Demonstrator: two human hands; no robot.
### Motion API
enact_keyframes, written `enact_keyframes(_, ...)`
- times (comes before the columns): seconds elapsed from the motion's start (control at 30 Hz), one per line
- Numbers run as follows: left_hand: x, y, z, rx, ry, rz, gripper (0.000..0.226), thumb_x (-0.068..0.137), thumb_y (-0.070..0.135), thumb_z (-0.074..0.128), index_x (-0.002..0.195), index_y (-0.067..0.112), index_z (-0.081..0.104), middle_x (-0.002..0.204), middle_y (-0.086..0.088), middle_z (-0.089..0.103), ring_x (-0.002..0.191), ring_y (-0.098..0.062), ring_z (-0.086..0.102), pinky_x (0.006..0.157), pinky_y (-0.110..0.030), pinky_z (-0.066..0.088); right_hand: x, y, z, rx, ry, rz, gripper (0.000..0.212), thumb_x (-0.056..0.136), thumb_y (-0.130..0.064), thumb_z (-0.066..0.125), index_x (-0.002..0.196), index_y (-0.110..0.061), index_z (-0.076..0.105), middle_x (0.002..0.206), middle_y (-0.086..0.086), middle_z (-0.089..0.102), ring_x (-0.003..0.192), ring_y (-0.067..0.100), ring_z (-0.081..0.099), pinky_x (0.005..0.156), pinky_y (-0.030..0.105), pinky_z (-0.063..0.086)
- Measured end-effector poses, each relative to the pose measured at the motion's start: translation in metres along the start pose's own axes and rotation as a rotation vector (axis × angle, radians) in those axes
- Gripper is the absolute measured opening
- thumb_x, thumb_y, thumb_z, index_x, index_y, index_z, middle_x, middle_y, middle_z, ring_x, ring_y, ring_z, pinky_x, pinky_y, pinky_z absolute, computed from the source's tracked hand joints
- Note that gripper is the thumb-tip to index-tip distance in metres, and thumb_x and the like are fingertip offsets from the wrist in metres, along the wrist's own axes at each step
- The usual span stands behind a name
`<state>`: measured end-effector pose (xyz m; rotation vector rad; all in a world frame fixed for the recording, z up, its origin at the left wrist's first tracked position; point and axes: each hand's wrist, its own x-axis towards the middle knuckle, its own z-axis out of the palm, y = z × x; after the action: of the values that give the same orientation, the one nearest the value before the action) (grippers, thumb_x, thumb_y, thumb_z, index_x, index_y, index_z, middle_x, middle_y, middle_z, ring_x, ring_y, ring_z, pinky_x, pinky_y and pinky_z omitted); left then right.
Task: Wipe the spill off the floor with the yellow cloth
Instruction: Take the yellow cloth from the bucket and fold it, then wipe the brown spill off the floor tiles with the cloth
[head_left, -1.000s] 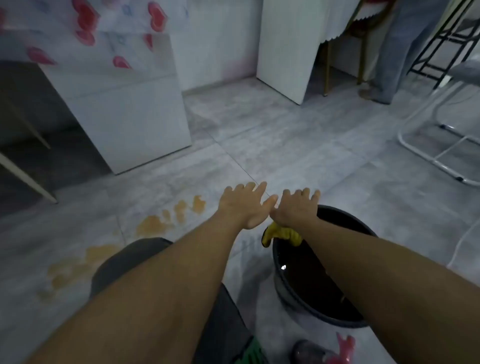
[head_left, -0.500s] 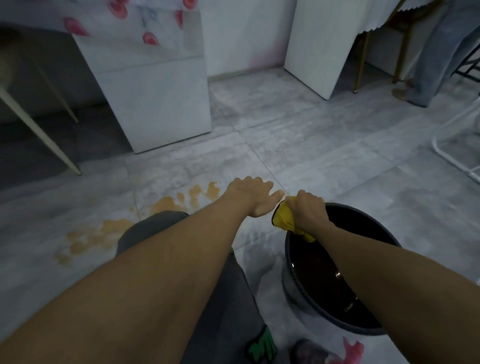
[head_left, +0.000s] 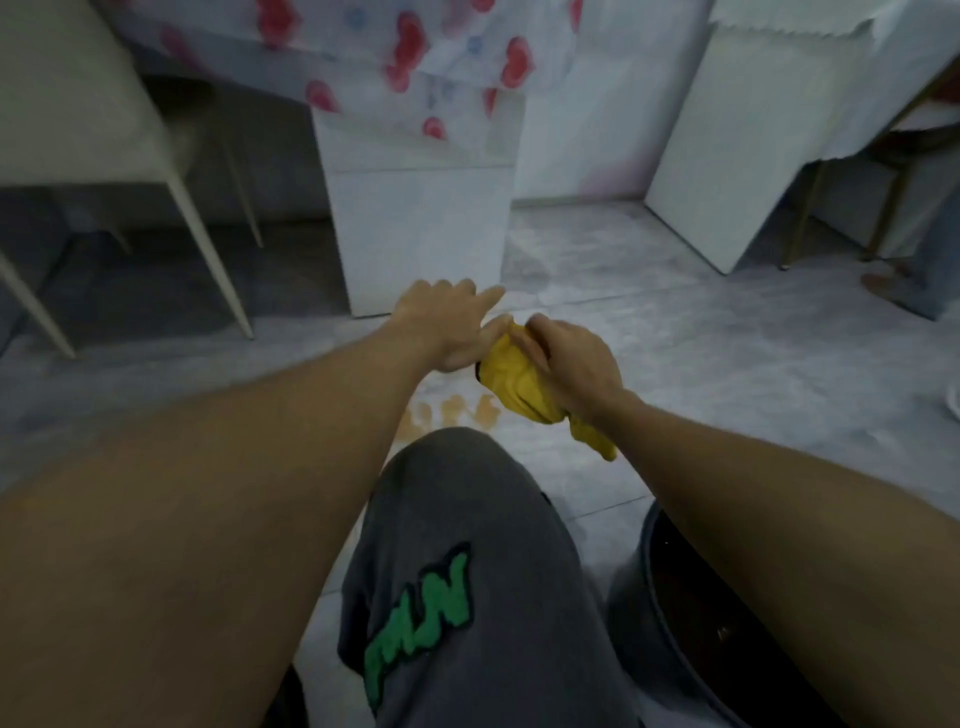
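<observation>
1. Right hand (head_left: 574, 366): closed around the cloth (head_left: 511, 382), fingers curled over its top, held up off the floor (head_left: 727, 374).
2. Cloth: yellow, bunched; the bulk sits between the two hands, a loose tail hangs down under the right wrist.
3. Left hand (head_left: 447, 327): fingers spread and stretched forward; its thumb side touches the cloth's upper edge. Whether it grips the cloth cannot be told.
4. Spill (head_left: 457, 410): orange blotches on the floor, just below and nearer than the hands, partly hidden by the knee (head_left: 452, 519).
5. Knee: grey trouser leg with green lettering, between the two forearms, below the hands.
6. Bucket (head_left: 670, 613): dark, round, on the floor beneath the right forearm, well back from the hands.
7. White panel (head_left: 421, 234): straight beyond the left hand, under a heart-print covering (head_left: 415, 47).
8. Chair legs (head_left: 208, 249): pale, far to the left of the left hand.
9. Second white panel (head_left: 727, 145): beyond and to the right of the right hand.
</observation>
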<state>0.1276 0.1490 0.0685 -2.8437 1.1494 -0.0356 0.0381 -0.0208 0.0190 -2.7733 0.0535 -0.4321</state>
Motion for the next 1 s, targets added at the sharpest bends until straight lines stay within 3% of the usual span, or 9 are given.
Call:
enact_keyframes(0.2,-0.036,-0.104,0.031,0.004,0.099,-0.221,0.068,0.099,0.061,0.013,0.155,0.025,0.026,0.144,-0.015,0.051,0.123,-0.04,0.052,0.099,-0.051,0.038,0.076,-0.087,0.066,0.045,-0.037,-0.296,0.028,0.108,-0.031,0.047,0.105,-0.006,0.06,0.09,0.018,0.066,0.079,0.04,0.061,0.062,0.044,0.042)
enact_keyframes(0.4,-0.085,-0.219,0.094,0.0,0.045,-0.424,0.07,0.099,0.062,0.014,0.157,0.025,0.023,0.145,-0.014,0.051,0.127,-0.04,0.05,0.105,-0.052,0.035,0.128,-0.169,0.169,0.168,-0.146,-0.49,0.03,0.108,-0.033,0.049,0.103,-0.008,0.066,0.096,0.018,0.071,0.088,0.042,0.063,0.069,0.046,0.044)
enact_keyframes(0.63,-0.128,-0.326,0.18,0.003,-0.083,-0.574,0.07,0.098,0.061,0.008,0.157,0.025,0.02,0.149,-0.015,0.048,0.132,-0.04,0.046,0.109,-0.053,0.032,0.166,-0.25,0.318,0.234,-0.362,-0.628,0.038,0.106,-0.04,0.051,0.101,-0.005,0.067,0.084,0.015,0.066,0.076,0.039,0.061,0.066,0.049,0.047)
enact_keyframes(0.73,-0.142,-0.356,0.222,0.036,-0.137,-0.599,0.068,0.1,0.057,0.01,0.158,0.022,0.016,0.15,-0.014,0.047,0.132,-0.038,0.046,0.107,-0.052,0.033,0.175,-0.271,0.386,0.12,-0.386,-0.63,0.045,0.105,-0.046,0.051,0.13,-0.01,0.063,0.109,0.018,0.065,0.103,0.04,0.058,0.086,0.049,0.046)
enact_keyframes(0.83,-0.158,-0.373,0.269,0.021,-0.205,-0.627,0.067,0.101,0.056,0.011,0.158,0.021,0.012,0.154,-0.013,0.041,0.135,-0.037,0.043,0.11,-0.051,0.031,0.168,-0.273,0.45,-0.035,-0.456,-0.5,0.06,0.103,-0.053,0.049,0.152,-0.019,0.042,0.144,0.02,0.048,0.134,0.041,0.039,0.114,0.052,0.031)
enact_keyframes(1.0,-0.181,-0.371,0.348,-0.005,-0.344,-0.67,0.07,0.1,0.058,0.011,0.159,0.021,0.005,0.162,-0.009,0.028,0.142,-0.036,0.033,0.114,-0.052,0.026,0.138,-0.267,0.517,-0.062,-0.654,-0.404,0.06,0.1,-0.061,0.043,0.151,-0.03,0.037,0.158,0.016,0.035,0.147,0.043,0.023,0.119,0.068,0.016)
